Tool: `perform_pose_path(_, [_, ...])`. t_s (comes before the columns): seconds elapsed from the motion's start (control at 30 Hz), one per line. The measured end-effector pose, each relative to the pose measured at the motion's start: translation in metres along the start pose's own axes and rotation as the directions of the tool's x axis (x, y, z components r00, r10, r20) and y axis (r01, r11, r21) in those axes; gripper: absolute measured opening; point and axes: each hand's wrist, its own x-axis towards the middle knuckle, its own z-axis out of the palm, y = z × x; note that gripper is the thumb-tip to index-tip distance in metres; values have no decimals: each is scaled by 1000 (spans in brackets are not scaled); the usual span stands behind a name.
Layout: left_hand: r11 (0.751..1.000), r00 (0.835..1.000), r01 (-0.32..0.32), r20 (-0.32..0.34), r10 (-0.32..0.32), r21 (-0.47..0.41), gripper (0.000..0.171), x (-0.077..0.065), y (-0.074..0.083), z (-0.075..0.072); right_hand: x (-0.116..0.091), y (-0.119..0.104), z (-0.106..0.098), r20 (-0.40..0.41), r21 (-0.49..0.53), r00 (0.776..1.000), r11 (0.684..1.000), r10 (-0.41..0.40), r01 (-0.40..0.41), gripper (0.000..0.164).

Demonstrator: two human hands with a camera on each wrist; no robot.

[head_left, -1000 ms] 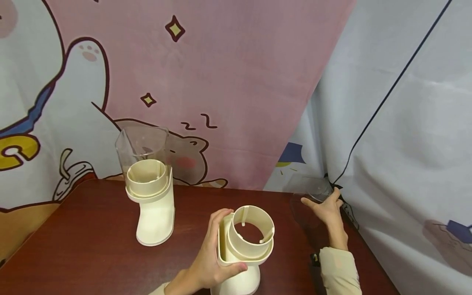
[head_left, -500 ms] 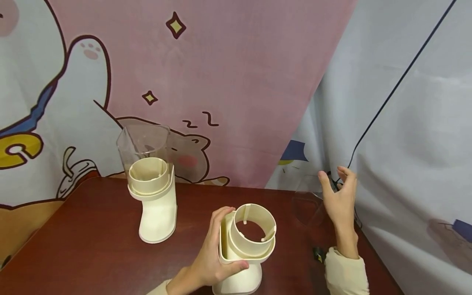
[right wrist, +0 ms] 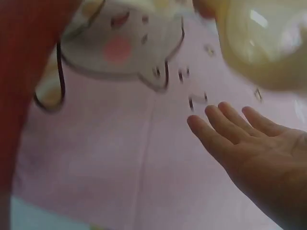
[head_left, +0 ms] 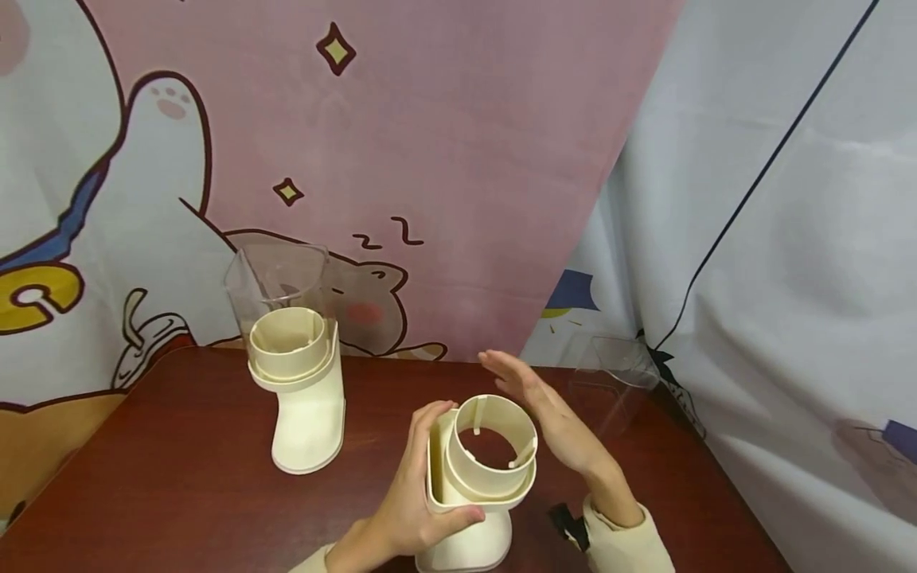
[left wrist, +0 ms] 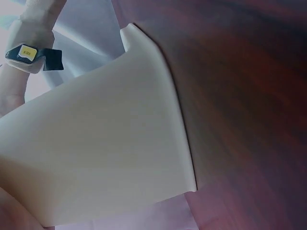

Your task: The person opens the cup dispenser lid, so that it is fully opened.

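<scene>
My left hand (head_left: pixel 411 497) grips a cream plastic stand (head_left: pixel 466 545) by its upper body, thumb at the front and fingers round the far side. The stand is upright and has a round, open collar (head_left: pixel 494 477) on top. In the left wrist view the stand's side (left wrist: pixel 105 129) fills much of the picture, its base along the dark table. My right hand (head_left: pixel 555 422) is just right of the collar and behind it, fingers straight and together, holding nothing. The right wrist view has the right hand (right wrist: pixel 259 148) with fingers extended below the blurred cream stand (right wrist: pixel 268 43).
A second cream stand (head_left: pixel 308 430) is at the left on the brown table (head_left: pixel 179 477), with a clear container (head_left: pixel 279 274) round its collar. Another clear container (head_left: pixel 616 366) is at the back right, near a black cable (head_left: pixel 723 231) and the curtain (head_left: pixel 788 302).
My right hand has moved from beside the clear container at the back right, leftward to beside the collar, and its spread fingers have come together. The left hand keeps its grip.
</scene>
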Motion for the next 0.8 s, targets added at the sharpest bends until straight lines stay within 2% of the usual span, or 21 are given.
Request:
perform_pose_path(0.1, [1000,1000,-2,1,2,-3,105,1,1,1,2,0,9,107,137,994,990,0,-15,57])
perform_pose_path(0.17, [1000,1000,-4,2,4,-6,105,1,1,1,3,1,12,176,235,984,971,-2,-40,59])
perform_pose_path(0.3, [1000,1000,-10,6,10,-5,105,0,1,1,4,3,17,249,360,967,932,-56,-38,57])
perform_pose_path(0.63, [998,999,-54,-6,54,-22,99,3,2,0,9,8,21,253,440,963,898,-98,-25,54])
perform_pose_path(0.8, [996,996,-82,15,83,-25,94,5,-2,1,6,14,25,191,509,975,861,-113,0,53])
